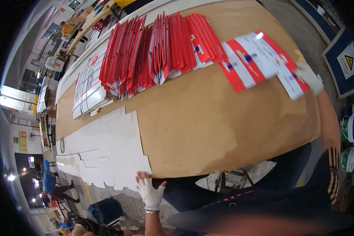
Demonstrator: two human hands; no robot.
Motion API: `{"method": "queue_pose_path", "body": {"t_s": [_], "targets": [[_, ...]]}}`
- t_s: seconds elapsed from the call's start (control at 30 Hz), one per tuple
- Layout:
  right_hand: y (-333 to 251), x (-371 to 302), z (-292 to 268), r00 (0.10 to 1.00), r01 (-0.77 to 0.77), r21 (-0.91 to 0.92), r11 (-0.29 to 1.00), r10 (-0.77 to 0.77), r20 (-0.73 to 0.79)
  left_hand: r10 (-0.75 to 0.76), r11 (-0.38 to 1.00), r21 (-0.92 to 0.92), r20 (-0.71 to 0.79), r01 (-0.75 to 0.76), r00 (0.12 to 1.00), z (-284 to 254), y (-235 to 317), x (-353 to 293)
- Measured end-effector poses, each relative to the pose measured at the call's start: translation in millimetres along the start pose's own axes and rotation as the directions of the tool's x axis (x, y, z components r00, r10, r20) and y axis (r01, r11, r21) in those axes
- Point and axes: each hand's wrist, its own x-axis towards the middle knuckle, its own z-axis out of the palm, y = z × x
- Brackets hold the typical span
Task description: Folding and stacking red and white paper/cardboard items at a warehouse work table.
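My left hand (150, 193), in a white glove with bare fingertips, is open with its fingers spread. Its fingertips reach the near corner of several overlapping white sheets (118, 145) at the front left of the table. At the far right, my gloved right hand (310, 78) is smeared by motion, its fingers unclear. It is against the right end of some flat red-and-white printed card pieces (259, 59), which lie fanned out. Left of these, a long row of red-and-white folded card pieces (161, 47) stands packed on edge, leaning.
The brown tabletop (224, 126) spans the middle. A strapped stack of white printed card (91, 84) lies at the left. Buckets (348, 159) and blue panels with a warning sign (349, 63) stand at the right. Other people (68, 29) are in the background.
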Motion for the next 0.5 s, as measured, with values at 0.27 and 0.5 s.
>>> {"method": "queue_pose_path", "body": {"t_s": [0.27, 0.5], "targets": [[-146.2, 146.2, 154.8, 0.953, 0.293, -0.008, 0.956, -0.291, 0.089, 0.029, 0.999, -0.015, -0.287, -0.035, 0.958, 22.9, -33.0, 14.9], [-202.6, -81.0, 185.3, 0.418, 0.896, -0.084, 0.436, -0.892, -0.173, 0.266, 0.961, 0.064, -0.494, -0.27, 0.828, -43.7, 5.8, 11.1]]}}
